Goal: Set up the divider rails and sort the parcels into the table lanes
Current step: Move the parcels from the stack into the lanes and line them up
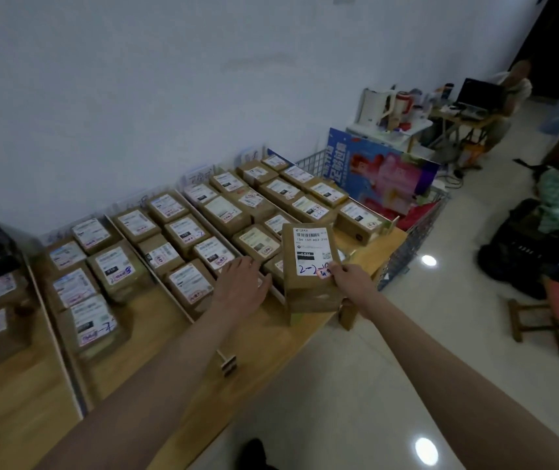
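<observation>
A brown parcel (308, 266) with a white label marked "2-2" is held above the table's near right edge; my right hand (347, 278) grips its lower right corner. My left hand (244, 281) lies flat with straight fingers on a parcel in the lane just left of it. Several labelled brown parcels (183, 232) sit in rows on the wooden table (156, 337), separated by thin white divider rails (173, 296) running from the wall toward the near edge.
A wire basket (417, 225) with colourful boxes stands at the table's right end. A small clamp (229, 364) sits on the table's near edge. A wooden stool (539, 327), bags and a person at a laptop desk (481, 96) lie to the right across the tiled floor.
</observation>
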The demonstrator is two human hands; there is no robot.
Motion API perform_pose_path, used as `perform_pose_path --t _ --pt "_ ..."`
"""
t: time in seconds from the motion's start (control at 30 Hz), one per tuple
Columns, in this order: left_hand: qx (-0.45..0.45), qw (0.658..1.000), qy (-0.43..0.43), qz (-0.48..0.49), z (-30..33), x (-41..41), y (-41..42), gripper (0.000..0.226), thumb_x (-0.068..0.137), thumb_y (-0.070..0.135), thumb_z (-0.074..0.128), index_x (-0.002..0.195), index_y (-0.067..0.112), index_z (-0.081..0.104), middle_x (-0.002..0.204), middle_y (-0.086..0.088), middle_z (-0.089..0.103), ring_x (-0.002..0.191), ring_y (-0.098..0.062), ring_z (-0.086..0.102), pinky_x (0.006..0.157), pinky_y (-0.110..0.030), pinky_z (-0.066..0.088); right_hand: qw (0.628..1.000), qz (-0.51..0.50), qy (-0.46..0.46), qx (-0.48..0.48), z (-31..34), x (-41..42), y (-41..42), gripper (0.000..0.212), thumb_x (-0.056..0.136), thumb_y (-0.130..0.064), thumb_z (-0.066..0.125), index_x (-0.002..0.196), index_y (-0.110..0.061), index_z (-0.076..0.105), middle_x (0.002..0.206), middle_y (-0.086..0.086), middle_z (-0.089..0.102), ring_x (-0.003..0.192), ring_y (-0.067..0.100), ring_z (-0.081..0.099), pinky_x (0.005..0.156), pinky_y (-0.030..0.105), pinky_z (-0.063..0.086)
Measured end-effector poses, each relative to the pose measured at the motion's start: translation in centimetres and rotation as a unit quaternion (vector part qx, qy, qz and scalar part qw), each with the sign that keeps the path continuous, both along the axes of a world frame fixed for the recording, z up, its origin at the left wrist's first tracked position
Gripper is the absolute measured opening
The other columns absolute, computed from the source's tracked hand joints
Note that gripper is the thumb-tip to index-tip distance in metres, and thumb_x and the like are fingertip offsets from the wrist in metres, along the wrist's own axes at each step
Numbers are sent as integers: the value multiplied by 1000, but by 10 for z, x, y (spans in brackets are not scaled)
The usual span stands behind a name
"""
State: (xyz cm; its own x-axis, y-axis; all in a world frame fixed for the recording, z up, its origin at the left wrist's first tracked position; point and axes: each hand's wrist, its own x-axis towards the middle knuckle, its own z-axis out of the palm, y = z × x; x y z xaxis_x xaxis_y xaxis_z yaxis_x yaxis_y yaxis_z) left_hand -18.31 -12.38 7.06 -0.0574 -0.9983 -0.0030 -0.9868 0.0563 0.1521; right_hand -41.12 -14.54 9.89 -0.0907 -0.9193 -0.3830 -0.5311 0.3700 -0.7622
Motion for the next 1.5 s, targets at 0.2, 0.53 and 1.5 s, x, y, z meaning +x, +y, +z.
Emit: perform_pose_path --t 0.2,0.53,1.5 --pt "4 1000 2 -20 -11 -60 -66 55 103 49 30 146 16 43 149 -6 44 139 -26 38 118 -43 28 999 -42 -29 5 -6 -61 -59 50 102 -43 44 118 0 61 110 14 66 100 31 65 87 49 58" --pt "28 999 18 -31 -53 -132 -201 58 102 49 28 146 15 42 144 -6 49 133 -25 43 114 -40 31 998 -65 -9 23 -19 -140 -194 37 103 -38 45 110 -6 62 106 13 63 102 30 63 94 47 54" --pt "113 960 -15 255 -99 -248 -311 55 102 46 33 145 11 42 149 -8 45 136 -26 42 115 -40 28 946 294 50 126 -103 -223 -422 36 98 -44 49 105 -15 70 101 4 70 96 23 66 90 48 55"
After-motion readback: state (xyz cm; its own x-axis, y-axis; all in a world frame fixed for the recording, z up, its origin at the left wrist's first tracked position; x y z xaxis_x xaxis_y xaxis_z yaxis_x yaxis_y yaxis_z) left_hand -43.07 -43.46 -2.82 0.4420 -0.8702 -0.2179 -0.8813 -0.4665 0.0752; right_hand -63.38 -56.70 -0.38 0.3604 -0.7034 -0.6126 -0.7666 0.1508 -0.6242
